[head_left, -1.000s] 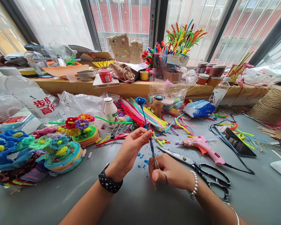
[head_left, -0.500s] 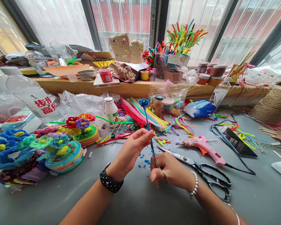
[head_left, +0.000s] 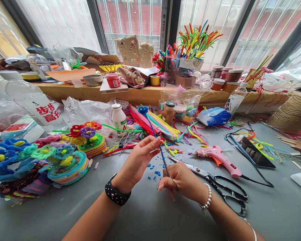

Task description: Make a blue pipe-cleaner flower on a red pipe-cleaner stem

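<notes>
My left hand (head_left: 142, 157) pinches the stem of a blue pipe-cleaner flower (head_left: 142, 109) between thumb and fingertips. The flower head points up and away, tilted to the left. My right hand (head_left: 178, 182) is closed around the handles of a small pair of scissors (head_left: 167, 170), a finger through a loop. Its blades lie along the lower end of the blue stem; whether they are parted I cannot tell. Blue fuzz trimmings (head_left: 157, 173) are scattered on the grey table (head_left: 145, 214) beneath.
Large black-handled scissors (head_left: 203, 172) and a pink glue gun (head_left: 222, 159) lie to the right. Finished pipe-cleaner flowers (head_left: 62, 151) stand at left. Behind are a bundle of pipe cleaners (head_left: 153, 122), a white bottle (head_left: 118, 117), a brown jar (head_left: 169, 113) and a twine spool (head_left: 291, 108).
The flower has tilted further left, its head moving left in the view. My left hand has shifted slightly left, and the right hand's thumb has moved a little left.
</notes>
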`<state>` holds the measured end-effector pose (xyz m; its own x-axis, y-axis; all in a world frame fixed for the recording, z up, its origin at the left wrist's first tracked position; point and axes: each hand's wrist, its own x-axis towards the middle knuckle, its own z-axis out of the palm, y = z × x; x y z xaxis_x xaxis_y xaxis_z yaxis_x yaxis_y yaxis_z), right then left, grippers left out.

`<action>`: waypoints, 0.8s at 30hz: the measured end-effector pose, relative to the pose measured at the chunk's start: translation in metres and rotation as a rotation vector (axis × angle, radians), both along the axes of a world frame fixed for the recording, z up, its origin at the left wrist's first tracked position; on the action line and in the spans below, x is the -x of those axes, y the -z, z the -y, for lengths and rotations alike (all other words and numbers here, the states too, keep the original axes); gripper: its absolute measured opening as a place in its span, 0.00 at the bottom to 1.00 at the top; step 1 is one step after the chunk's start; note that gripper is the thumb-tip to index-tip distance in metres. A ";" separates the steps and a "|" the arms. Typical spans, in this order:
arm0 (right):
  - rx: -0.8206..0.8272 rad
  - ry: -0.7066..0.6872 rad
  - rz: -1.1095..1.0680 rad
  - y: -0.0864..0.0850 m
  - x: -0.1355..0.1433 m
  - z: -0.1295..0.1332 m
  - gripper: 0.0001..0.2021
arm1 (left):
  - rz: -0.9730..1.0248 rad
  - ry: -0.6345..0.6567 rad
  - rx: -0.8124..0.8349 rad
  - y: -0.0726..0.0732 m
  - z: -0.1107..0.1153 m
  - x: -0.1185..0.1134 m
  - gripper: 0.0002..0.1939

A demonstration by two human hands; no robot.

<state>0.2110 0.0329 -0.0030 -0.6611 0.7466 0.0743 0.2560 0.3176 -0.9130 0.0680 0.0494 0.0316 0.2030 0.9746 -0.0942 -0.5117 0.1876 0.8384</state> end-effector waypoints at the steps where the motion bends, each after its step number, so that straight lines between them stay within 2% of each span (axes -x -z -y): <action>1: -0.002 -0.017 -0.004 0.000 -0.001 0.000 0.30 | -0.002 0.003 -0.001 -0.001 0.000 0.000 0.08; 10: -0.017 -0.121 0.071 -0.003 -0.004 0.000 0.35 | -0.090 0.083 -0.039 -0.001 0.002 -0.001 0.08; 19: -0.035 -0.077 0.045 -0.004 -0.003 -0.001 0.29 | -0.152 0.138 -0.048 -0.003 0.004 -0.004 0.09; 24: -0.006 -0.029 0.016 -0.002 -0.001 -0.001 0.27 | -0.129 0.120 -0.035 -0.004 0.004 -0.004 0.09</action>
<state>0.2123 0.0336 -0.0008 -0.6838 0.7265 0.0682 0.2609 0.3307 -0.9070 0.0720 0.0458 0.0351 0.3062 0.9474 -0.0932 -0.3755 0.2102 0.9027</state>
